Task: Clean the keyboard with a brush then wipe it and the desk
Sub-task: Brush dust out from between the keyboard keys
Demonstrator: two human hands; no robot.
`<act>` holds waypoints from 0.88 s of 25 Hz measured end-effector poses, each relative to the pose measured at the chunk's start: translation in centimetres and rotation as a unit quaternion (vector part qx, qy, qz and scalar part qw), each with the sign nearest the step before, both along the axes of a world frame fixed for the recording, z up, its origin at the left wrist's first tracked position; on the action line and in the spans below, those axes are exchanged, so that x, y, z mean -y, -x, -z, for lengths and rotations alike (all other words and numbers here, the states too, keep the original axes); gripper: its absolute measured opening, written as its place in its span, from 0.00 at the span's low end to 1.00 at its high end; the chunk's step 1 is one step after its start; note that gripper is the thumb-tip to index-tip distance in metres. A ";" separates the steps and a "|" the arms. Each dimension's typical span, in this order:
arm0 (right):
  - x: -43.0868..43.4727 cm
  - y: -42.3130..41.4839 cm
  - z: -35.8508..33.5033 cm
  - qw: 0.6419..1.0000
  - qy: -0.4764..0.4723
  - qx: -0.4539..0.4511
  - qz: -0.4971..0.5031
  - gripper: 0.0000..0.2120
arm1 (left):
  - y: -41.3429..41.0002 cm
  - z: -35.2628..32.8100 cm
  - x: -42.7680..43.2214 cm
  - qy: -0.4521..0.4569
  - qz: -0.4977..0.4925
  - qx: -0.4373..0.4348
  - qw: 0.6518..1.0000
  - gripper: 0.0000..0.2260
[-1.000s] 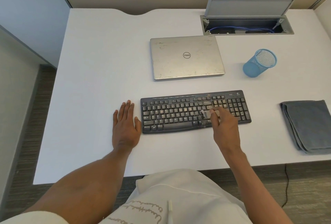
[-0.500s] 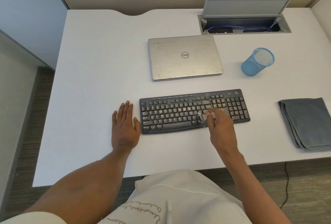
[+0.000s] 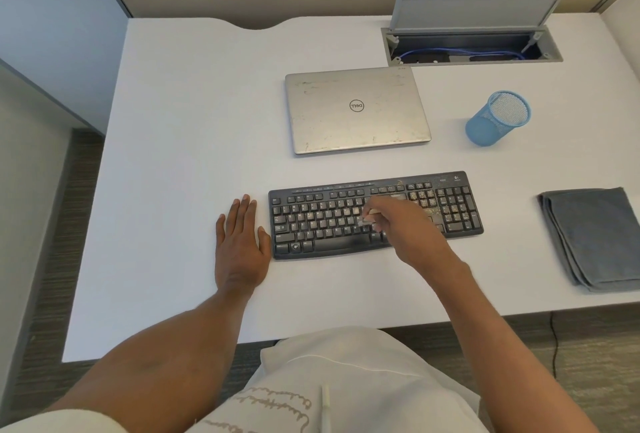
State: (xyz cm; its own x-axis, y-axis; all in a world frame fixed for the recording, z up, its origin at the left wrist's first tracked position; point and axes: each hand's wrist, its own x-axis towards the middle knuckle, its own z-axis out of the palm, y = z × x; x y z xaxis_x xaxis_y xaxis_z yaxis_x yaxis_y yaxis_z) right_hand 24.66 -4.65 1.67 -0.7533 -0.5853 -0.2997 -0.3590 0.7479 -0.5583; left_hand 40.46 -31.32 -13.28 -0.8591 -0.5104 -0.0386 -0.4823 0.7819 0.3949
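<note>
A black keyboard (image 3: 325,221) lies on the white desk (image 3: 180,155), with pale crumbs scattered over its right keys. My right hand (image 3: 405,228) hovers over the middle-right of the keyboard and pinches a small pale brush (image 3: 367,219), whose bristles touch the keys. Most of the brush is hidden by my fingers. My left hand (image 3: 240,242) rests flat on the desk, fingers straight, with its thumb against the keyboard's left edge. A folded grey cloth (image 3: 595,238) lies at the desk's right edge.
A shut silver laptop (image 3: 356,108) lies behind the keyboard. A blue mesh pen cup (image 3: 497,119) stands to the right of it. An open cable hatch (image 3: 471,41) with a raised lid sits at the back right. The desk's front edge runs just above my lap.
My right hand has moved the brush leftward across the keys, from near the number pad toward the middle of the keyboard. My left hand has stayed flat in place.
</note>
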 end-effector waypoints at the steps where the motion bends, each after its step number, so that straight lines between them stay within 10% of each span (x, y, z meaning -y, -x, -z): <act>1: -0.2 0.5 -0.1 0.999 -0.011 0.027 0.013 0.12 | 0.0 0.0 0.0 0.001 0.000 0.001 1.000 0.28; 22: -3.9 2.1 -1.2 0.988 -0.053 -0.028 0.142 0.11 | 0.0 0.2 0.0 0.005 -0.001 0.008 1.000 0.28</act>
